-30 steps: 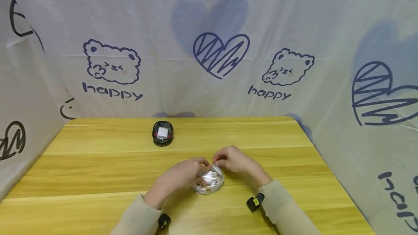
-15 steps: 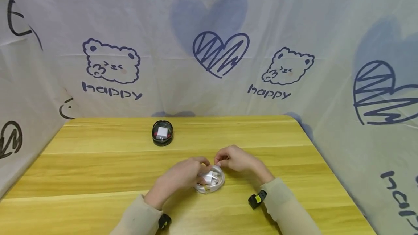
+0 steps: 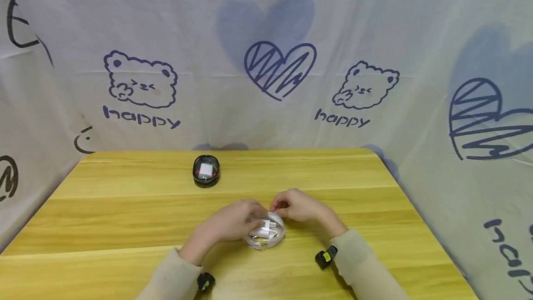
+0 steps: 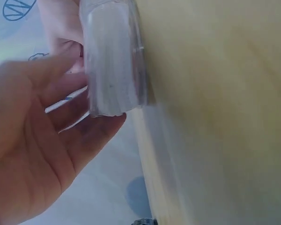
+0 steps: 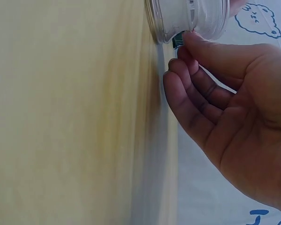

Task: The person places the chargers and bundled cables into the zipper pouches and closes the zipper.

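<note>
A clear round plastic case (image 3: 268, 231) holds a white charger plug and a coiled white cable; it stands near the table's middle. My left hand (image 3: 231, 221) holds its left side, with fingers curved around the edge; in the left wrist view, the case (image 4: 112, 61) appears edge-on beside the partly blurred hand (image 4: 33, 126). At the far upper rim my right hand (image 3: 297, 205) pinches with thumb and index finger. The right wrist view shows those fingertips at the case's (image 5: 189, 18) side, the other fingers curled loosely. What exactly they pinch is too small to tell.
Farther back on the wooden table (image 3: 125, 216) sits a dark round case (image 3: 206, 182) with a white plug inside. A white printed cloth (image 3: 208, 82) hangs behind and along both sides.
My left hand has shifted slightly left and its fingers have moved on the case, which has turned a little. The right hand remains at the rim, almost unmoved.
</note>
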`<state>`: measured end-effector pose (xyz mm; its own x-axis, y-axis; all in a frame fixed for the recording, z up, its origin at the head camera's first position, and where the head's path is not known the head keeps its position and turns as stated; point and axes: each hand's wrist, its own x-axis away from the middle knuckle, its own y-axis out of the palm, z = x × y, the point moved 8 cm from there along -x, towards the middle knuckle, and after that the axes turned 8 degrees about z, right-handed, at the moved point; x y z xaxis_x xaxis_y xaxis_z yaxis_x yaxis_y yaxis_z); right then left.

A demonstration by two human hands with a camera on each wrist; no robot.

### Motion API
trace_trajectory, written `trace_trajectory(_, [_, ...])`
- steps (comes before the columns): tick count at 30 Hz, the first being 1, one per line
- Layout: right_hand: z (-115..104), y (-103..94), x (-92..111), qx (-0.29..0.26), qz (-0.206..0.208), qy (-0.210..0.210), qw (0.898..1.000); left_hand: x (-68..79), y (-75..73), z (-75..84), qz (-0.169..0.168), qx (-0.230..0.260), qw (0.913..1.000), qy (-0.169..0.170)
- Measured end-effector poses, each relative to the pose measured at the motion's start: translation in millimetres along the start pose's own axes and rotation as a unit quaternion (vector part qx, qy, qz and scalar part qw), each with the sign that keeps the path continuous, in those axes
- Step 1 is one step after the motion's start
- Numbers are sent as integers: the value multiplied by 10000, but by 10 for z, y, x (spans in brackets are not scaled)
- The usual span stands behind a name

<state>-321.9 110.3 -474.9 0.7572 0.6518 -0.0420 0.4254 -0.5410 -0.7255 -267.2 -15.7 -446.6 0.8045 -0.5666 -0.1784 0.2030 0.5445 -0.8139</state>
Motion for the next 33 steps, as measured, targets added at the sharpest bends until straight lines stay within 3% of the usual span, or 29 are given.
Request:
trace_trajectory(5, [-32,-3,-9,157,97,-145,9997,-3,-64,-84,502,-225,9982,-227])
trace_trajectory(10, [-58,-8,-20,174,223,-187,9994,-3,-87,-145,745,-330,9961,-332])
trace_trajectory(23, [-99,21,-21,238,151,-516,9983,16,-89,-187,784,-571,9919,-816])
trace_trajectory(33, [-92,0,11,362,6,-465,9983,17,-97,-149,833,-736,9901,-862])
